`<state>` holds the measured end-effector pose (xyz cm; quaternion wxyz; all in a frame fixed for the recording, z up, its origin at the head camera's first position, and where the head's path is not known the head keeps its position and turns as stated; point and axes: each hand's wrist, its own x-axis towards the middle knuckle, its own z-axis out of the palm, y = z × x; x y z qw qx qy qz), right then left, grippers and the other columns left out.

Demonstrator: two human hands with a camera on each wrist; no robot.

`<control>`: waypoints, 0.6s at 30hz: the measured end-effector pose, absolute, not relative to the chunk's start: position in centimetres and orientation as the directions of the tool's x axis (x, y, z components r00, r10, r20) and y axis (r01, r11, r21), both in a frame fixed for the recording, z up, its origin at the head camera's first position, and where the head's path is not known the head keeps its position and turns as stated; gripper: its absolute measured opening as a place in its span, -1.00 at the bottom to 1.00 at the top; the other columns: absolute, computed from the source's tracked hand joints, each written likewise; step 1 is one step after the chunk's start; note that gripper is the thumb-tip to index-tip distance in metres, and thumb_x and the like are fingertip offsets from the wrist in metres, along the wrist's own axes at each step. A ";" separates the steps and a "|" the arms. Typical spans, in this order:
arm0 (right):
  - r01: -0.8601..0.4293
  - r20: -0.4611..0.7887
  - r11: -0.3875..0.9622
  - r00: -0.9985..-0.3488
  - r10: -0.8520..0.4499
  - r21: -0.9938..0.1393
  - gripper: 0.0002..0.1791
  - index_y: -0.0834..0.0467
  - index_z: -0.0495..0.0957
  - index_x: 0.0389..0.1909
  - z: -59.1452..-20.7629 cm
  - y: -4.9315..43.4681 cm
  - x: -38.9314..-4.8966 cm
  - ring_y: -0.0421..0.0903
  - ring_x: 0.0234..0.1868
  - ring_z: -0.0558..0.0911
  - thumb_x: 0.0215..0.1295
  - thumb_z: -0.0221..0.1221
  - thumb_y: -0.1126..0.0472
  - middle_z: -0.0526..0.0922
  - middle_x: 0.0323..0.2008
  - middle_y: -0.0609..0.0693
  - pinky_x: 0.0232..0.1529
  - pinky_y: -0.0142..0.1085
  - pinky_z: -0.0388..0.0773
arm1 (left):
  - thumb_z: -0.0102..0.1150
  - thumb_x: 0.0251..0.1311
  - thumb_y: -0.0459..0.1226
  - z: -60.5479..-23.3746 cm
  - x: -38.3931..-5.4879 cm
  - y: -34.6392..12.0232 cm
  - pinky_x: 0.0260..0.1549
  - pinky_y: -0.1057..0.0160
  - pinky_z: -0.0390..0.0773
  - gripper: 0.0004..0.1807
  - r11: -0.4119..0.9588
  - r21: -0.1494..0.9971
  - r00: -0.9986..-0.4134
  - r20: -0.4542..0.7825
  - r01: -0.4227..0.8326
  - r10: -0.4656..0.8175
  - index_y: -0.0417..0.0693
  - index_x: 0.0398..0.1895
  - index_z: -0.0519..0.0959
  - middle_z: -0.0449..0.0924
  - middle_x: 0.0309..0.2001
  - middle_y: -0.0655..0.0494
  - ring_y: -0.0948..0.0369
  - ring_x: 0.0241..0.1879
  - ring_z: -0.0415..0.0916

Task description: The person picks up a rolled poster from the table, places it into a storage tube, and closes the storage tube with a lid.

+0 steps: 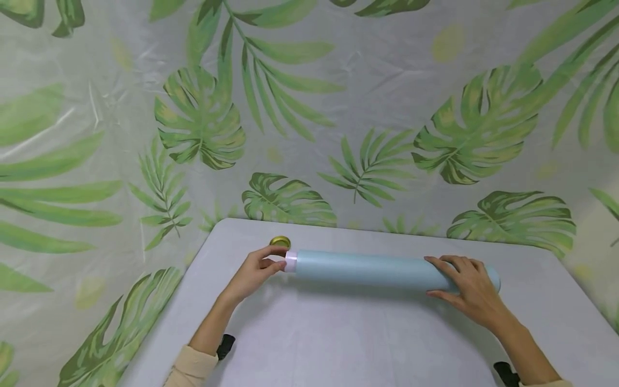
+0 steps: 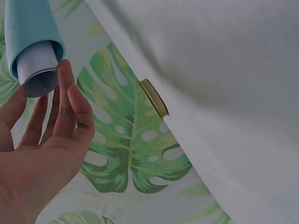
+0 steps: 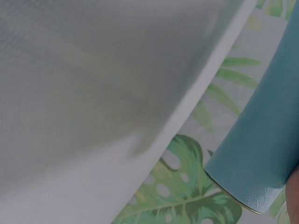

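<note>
A long light-blue cardboard tube (image 1: 367, 270) is held level above the white table. Out of its left end pokes a rolled sheet of white paper (image 2: 37, 58), whose hollow end shows in the left wrist view. My left hand (image 1: 257, 270) pinches that paper roll between thumb and fingers. Near the tube's right end, my right hand (image 1: 466, 285) grips it from above, thumb on the near side. The right wrist view shows the tube's closed end, with a thin metal rim (image 3: 233, 198), and only a sliver of the hand.
A round gold lid (image 1: 280, 242) lies on the white table (image 1: 348, 333) near its back edge, just behind my left fingertips. Behind the table hangs a leaf-patterned sheet (image 1: 377, 97). Black straps (image 1: 225, 346) circle the wrists.
</note>
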<state>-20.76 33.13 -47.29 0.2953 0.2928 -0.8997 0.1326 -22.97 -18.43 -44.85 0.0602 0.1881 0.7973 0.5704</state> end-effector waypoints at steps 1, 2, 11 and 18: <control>-0.605 0.608 0.793 -0.655 -0.448 -0.068 -0.02 -0.05 0.53 0.38 -47.3 33.1 -20.8 0.20 0.04 0.60 -0.23 0.61 0.00 0.63 0.05 0.18 0.08 0.28 0.37 | 0.22 0.47 -0.22 -44.8 -23.0 -18.3 0.16 0.01 0.62 -0.55 0.279 0.931 -0.920 0.121 0.235 0.372 -0.09 0.36 0.52 0.51 0.35 -0.19 0.08 0.00 0.71; -0.604 0.606 0.794 -0.658 -0.447 -0.070 -0.02 -0.05 0.53 0.38 -47.3 33.1 -20.8 0.20 0.04 0.60 -0.23 0.61 -0.01 0.62 0.06 0.18 0.08 0.28 0.37 | 0.22 0.46 -0.22 -44.9 -22.9 -18.1 0.15 0.03 0.63 -0.55 0.280 0.930 -0.919 0.123 0.239 0.375 -0.09 0.36 0.52 0.51 0.35 -0.18 0.09 0.00 0.72; -0.609 0.615 0.791 -0.644 -0.455 -0.052 0.00 -0.04 0.52 0.40 -47.3 32.8 -21.0 0.19 0.04 0.61 -0.23 0.60 -0.02 0.63 0.05 0.17 0.08 0.27 0.37 | 0.24 0.45 -0.27 -45.1 -22.7 -17.1 0.10 0.14 0.67 -0.55 0.285 0.924 -0.915 0.136 0.256 0.380 -0.10 0.35 0.52 0.56 0.31 -0.14 -0.02 0.03 0.74; -0.609 0.607 0.791 -0.652 -0.455 -0.061 -0.05 -0.07 0.52 0.39 -47.5 32.8 -21.0 0.18 0.04 0.61 -0.16 0.57 -0.09 0.63 0.06 0.16 0.08 0.27 0.38 | 0.27 0.41 -0.30 -45.4 -22.6 -16.5 -0.02 0.32 0.66 -0.58 0.352 0.897 -0.931 0.147 0.268 0.333 -0.12 0.30 0.56 0.61 0.27 -0.11 0.06 0.05 0.70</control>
